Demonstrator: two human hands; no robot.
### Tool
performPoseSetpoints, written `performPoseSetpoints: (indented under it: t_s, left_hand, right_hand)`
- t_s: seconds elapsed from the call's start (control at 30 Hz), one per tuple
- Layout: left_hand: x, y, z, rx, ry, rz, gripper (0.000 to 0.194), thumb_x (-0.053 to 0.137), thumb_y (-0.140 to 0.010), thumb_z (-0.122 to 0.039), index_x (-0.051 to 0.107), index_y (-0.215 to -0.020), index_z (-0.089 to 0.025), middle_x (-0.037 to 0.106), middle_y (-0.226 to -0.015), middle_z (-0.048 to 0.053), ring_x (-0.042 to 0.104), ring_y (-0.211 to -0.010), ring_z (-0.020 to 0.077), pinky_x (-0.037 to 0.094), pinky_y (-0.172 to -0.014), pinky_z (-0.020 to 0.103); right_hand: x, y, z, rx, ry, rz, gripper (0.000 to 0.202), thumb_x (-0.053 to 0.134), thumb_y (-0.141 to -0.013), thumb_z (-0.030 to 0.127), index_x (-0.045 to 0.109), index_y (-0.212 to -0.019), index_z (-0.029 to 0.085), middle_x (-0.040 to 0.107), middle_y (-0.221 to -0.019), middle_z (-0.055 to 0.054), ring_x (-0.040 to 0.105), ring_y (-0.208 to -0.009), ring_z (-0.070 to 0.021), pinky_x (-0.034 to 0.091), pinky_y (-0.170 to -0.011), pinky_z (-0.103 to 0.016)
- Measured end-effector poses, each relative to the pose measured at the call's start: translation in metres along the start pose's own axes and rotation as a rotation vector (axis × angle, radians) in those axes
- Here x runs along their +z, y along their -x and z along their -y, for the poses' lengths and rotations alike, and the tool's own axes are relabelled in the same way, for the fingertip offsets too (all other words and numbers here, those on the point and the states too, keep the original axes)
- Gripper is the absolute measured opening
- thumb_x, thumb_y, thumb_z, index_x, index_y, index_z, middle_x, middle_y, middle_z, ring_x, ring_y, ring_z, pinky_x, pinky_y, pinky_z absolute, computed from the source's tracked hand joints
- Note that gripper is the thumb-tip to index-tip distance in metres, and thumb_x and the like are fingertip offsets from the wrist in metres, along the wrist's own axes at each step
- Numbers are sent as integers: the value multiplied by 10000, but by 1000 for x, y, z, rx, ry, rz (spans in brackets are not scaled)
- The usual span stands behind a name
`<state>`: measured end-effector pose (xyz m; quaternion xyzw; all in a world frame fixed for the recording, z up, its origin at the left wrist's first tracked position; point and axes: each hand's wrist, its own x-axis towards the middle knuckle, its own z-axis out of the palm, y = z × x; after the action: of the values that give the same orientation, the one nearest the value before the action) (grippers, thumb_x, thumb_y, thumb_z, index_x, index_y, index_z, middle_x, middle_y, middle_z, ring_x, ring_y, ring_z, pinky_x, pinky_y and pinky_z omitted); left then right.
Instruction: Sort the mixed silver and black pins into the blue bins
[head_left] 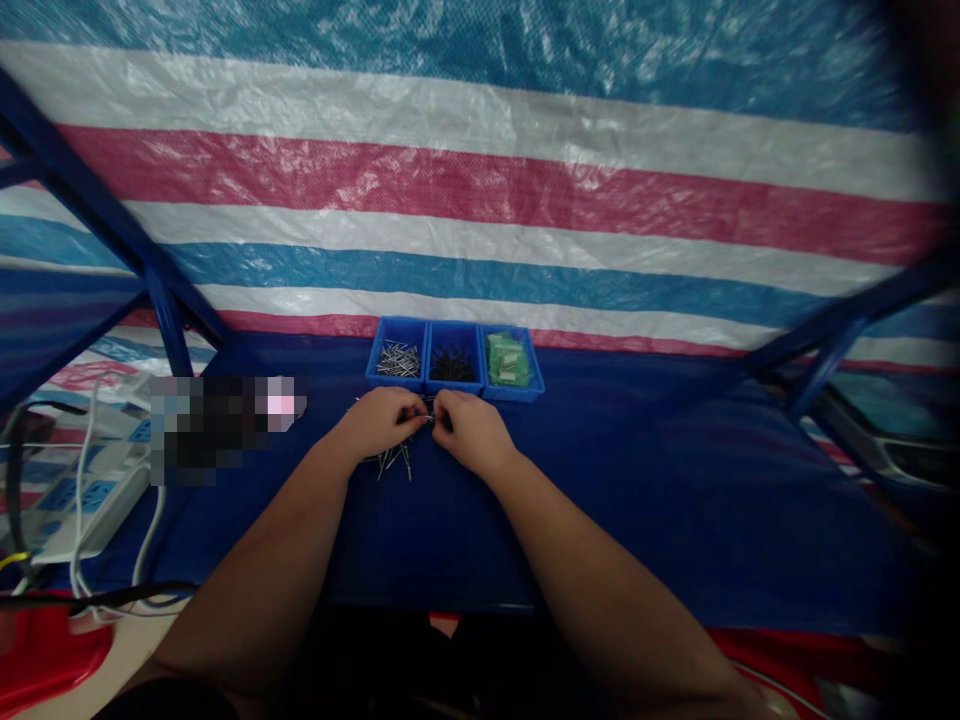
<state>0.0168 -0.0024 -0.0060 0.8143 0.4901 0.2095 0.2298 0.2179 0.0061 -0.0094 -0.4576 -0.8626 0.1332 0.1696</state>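
My left hand (pixel 379 420) and my right hand (pixel 471 430) meet just in front of the blue bins, both with their fingers pinched together. Between the fingertips shows a thin silver metal pin (pixel 429 418); its far end is hidden, and whether my right fingers grip this pin or another small piece cannot be made out. A loose heap of slender metal pins (pixel 394 461) lies on the table below and partly under my left hand. Behind the hands, the left bin holds short silver pins (pixel 398 358) and the middle one dark screw-like pieces (pixel 452 364).
The right blue bin (pixel 535 372) contains a green plastic bag (pixel 504 352) with pale pieces. At the left, a white power strip (pixel 97 510) with cables lies beside a blurred-out object (pixel 217 420). A striped tarp (pixel 480 180) hangs behind the blue table (pixel 637 480), between blue metal frames.
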Motion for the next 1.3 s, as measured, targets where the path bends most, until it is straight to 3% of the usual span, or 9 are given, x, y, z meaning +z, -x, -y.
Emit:
performPoseSetpoints:
  t_s: [0.17, 0.27, 0.37, 0.47, 0.6, 0.77, 0.97, 1.17, 1.3]
  left_hand:
    - [-7, 2, -2, 81, 21, -161, 108, 632, -915, -248, 727, -917, -196, 639, -750, 2, 570, -675, 135, 414, -632, 268]
    - [-11, 3, -4, 98, 46, -346, 130, 622, -928, -266, 727, -963, -198, 631, -752, 1, 552, -647, 126, 432, -642, 274]
    - [-12, 2, -2, 5, 49, -538, 160, 617, -933, -302, 728, -983, -197, 664, -789, 19, 551, -637, 128, 448, -638, 279]
    - [-10, 1, 5, -161, -3, -625, 198, 619, -930, -329, 726, -1041, -206, 702, -831, 30, 575, -651, 141, 467, -671, 299]
    - [-11, 1, 10, -280, -79, -616, 260, 622, -914, -331, 704, -1131, -214, 695, -779, 14, 589, -658, 155, 464, -698, 313]
    - [-15, 4, 13, -268, -78, -610, 185, 588, -921, -331, 721, -971, -211, 691, -779, 22, 578, -655, 153, 440, -665, 305]
    - [-19, 7, 25, -264, -15, -563, 185, 597, -903, -332, 718, -931, -196, 688, -754, 25, 594, -653, 151, 449, -662, 297]
    - [-29, 18, 15, -248, -105, -535, 155, 595, -900, -297, 710, -933, -199, 707, -812, 39, 627, -709, 169, 472, -691, 310]
    - [-20, 33, 8, -211, -156, -471, 138, 579, -911, -277, 692, -905, -199, 687, -841, 47, 646, -795, 199, 509, -766, 342]
  right_hand:
    - [-1, 0, -1, -20, -103, -130, 97, 595, -857, 181, 581, -948, 212, 662, -941, -25, 602, -857, -166, 405, -736, -265]
    - [-3, 1, -1, 11, -116, -103, 155, 586, -892, 226, 602, -1044, 206, 675, -948, -29, 617, -851, -164, 424, -736, -267]
    - [-3, 1, 0, 47, -76, -11, 258, 556, -935, 268, 620, -1178, 211, 701, -986, -41, 640, -853, -166, 444, -739, -274]
    - [-2, 0, 3, 66, -13, 71, 374, 536, -960, 289, 597, -1325, 235, 720, -1077, -63, 667, -947, -193, 476, -802, -294]
    - [2, -1, 5, 84, 54, 138, 438, 512, -987, 349, 553, -1414, 265, 720, -1180, -78, 676, -1042, -231, 501, -860, -333]
    - [4, -2, 4, 89, 74, 151, 454, 520, -987, 428, 565, -1406, 260, 718, -1203, -87, 683, -1041, -243, 509, -865, -339]
    - [4, -2, 3, 85, 69, 145, 408, 535, -983, 429, 572, -1347, 249, 735, -1134, -79, 695, -974, -219, 502, -798, -304]
    - [8, -6, 8, 90, 128, 142, 506, 529, -972, 514, 505, -1418, 275, 716, -1204, -94, 691, -1054, -265, 510, -841, -352]
    - [10, -6, 10, 85, 135, 154, 460, 505, -982, 525, 527, -1379, 293, 727, -1168, -84, 696, -1043, -266, 511, -831, -358]
